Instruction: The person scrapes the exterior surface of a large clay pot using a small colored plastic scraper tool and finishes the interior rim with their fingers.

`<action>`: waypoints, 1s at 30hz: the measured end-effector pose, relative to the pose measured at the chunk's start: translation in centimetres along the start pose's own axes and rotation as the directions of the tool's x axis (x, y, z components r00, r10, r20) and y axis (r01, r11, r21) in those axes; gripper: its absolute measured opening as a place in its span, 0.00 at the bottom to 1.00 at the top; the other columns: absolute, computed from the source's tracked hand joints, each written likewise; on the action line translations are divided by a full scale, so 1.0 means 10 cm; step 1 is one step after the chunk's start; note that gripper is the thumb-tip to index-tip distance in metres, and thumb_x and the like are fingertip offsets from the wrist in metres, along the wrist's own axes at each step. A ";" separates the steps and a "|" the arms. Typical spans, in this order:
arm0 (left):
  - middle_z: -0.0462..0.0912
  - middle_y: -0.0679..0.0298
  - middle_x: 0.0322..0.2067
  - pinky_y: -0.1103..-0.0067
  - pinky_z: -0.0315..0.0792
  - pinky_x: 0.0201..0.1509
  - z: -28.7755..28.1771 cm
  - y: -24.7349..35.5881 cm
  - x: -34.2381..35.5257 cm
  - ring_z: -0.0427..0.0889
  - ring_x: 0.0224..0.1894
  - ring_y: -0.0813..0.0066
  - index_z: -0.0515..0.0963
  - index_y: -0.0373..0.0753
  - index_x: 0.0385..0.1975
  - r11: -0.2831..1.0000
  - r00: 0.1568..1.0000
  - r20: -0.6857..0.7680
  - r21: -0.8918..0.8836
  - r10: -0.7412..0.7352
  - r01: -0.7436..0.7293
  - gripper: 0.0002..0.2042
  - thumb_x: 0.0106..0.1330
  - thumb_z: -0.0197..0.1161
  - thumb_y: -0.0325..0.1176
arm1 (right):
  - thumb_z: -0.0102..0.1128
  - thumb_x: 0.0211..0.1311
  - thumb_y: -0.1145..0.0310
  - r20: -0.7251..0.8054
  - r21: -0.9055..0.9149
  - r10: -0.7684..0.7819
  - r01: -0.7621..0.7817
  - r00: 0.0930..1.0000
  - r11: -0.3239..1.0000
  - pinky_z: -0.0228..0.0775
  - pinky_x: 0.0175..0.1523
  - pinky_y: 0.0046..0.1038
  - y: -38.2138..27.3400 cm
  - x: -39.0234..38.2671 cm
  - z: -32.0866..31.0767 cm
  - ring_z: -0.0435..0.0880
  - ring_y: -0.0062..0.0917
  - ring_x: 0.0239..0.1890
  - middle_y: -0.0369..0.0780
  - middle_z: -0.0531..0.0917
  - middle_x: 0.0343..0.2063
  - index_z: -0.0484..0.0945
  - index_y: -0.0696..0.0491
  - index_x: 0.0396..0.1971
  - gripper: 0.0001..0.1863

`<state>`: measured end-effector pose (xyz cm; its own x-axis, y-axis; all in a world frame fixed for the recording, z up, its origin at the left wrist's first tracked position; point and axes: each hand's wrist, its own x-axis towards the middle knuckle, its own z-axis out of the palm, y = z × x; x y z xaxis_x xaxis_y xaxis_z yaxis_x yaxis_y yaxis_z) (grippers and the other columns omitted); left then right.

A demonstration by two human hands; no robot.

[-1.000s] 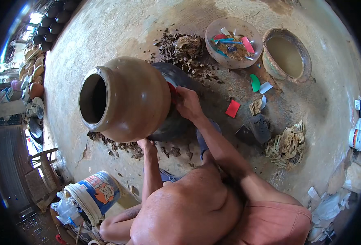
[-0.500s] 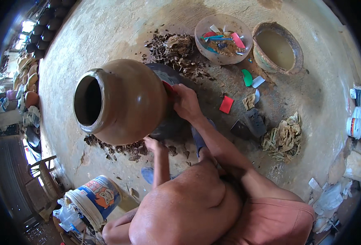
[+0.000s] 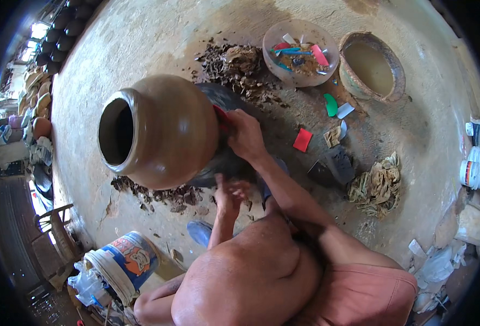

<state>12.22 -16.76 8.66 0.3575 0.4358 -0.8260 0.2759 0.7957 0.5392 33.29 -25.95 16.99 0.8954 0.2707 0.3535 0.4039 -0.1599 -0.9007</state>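
Note:
A large wet brown clay pot [image 3: 169, 133] leans with its wide mouth turned to the left. Behind it a dark rounded base [image 3: 223, 100] shows in part. My right hand [image 3: 246, 135] grips a red scraper [image 3: 223, 117] and presses its edge to the pot's right side; much of the scraper is hidden by my fingers. Below the pot, near the dark base, my left hand [image 3: 230, 196] is apart from the clay, fingers spread, with nothing in it.
Clay scraps [image 3: 234, 68] lie beyond the pot. A plastic bowl of tools [image 3: 272, 51] and a basin of cloudy water [image 3: 348, 76] stand far right. Nearer are a red scraper piece [image 3: 302, 139], a green one [image 3: 331, 105], a crumpled cloth [image 3: 378, 187] and, lower left, a bucket [image 3: 136, 261].
My left hand has come away from the pot's lower side and moved right, its fingers spreading. The right hand keeps the scraper on the pot, almost in place.

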 end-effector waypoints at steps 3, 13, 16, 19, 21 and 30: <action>0.84 0.50 0.40 0.68 0.78 0.29 0.14 0.36 -0.21 0.83 0.30 0.62 0.70 0.37 0.62 0.986 0.997 0.034 0.157 -0.063 0.057 0.41 0.69 0.49 0.73 | 0.52 0.45 0.83 0.041 -0.026 0.049 -0.048 0.998 0.999 0.71 0.41 0.40 0.08 0.04 -0.10 0.79 0.48 0.37 0.48 0.77 0.31 0.81 0.55 0.41 0.20; 0.83 0.52 0.44 0.65 0.80 0.37 -0.11 0.11 0.03 0.84 0.38 0.59 0.74 0.37 0.59 0.995 1.000 0.000 0.100 -0.017 0.017 0.39 0.70 0.50 0.72 | 0.55 0.44 0.82 0.058 0.048 0.046 -0.049 0.997 0.998 0.71 0.40 0.39 0.05 -0.06 -0.09 0.78 0.46 0.35 0.46 0.75 0.30 0.80 0.54 0.40 0.19; 0.82 0.52 0.47 0.68 0.81 0.39 0.00 0.66 -0.12 0.85 0.42 0.60 0.73 0.38 0.59 0.988 0.997 0.030 0.137 0.071 -0.074 0.34 0.73 0.49 0.67 | 0.54 0.43 0.82 0.024 0.037 0.039 -0.039 0.999 0.999 0.71 0.41 0.40 0.02 -0.06 -0.24 0.78 0.47 0.36 0.46 0.75 0.30 0.80 0.54 0.40 0.20; 0.79 0.51 0.55 0.68 0.82 0.52 -0.46 1.00 0.50 0.83 0.55 0.62 0.70 0.38 0.63 0.890 0.913 0.177 0.217 0.368 -0.401 0.32 0.74 0.49 0.61 | 0.54 0.43 0.82 0.034 0.009 0.030 -0.030 0.999 0.999 0.71 0.41 0.41 -0.06 -0.06 -0.28 0.78 0.48 0.36 0.46 0.75 0.30 0.80 0.54 0.40 0.20; 0.82 0.51 0.51 0.73 0.81 0.42 -0.59 0.83 0.76 0.85 0.48 0.61 0.69 0.34 0.65 0.574 0.654 0.086 0.402 0.752 -0.713 0.33 0.75 0.52 0.59 | 0.54 0.43 0.83 0.042 0.041 -0.017 0.015 0.999 0.999 0.71 0.41 0.42 -0.34 0.09 -0.13 0.79 0.49 0.37 0.46 0.76 0.31 0.80 0.54 0.40 0.20; 0.77 0.53 0.60 0.69 0.82 0.40 -0.35 0.83 0.29 0.83 0.55 0.59 0.67 0.38 0.67 0.984 0.966 0.195 0.024 0.168 -0.176 0.40 0.71 0.50 0.69 | 0.57 0.44 0.84 0.076 -0.039 0.067 -0.064 0.995 0.997 0.73 0.42 0.44 -0.18 0.00 -0.20 0.80 0.49 0.38 0.46 0.78 0.32 0.82 0.52 0.44 0.23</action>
<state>12.45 -7.42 10.22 0.5659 0.4727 -0.6755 0.2299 0.6963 0.6799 32.91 -27.54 19.07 0.9034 0.3311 0.2725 0.3531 -0.2140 -0.9108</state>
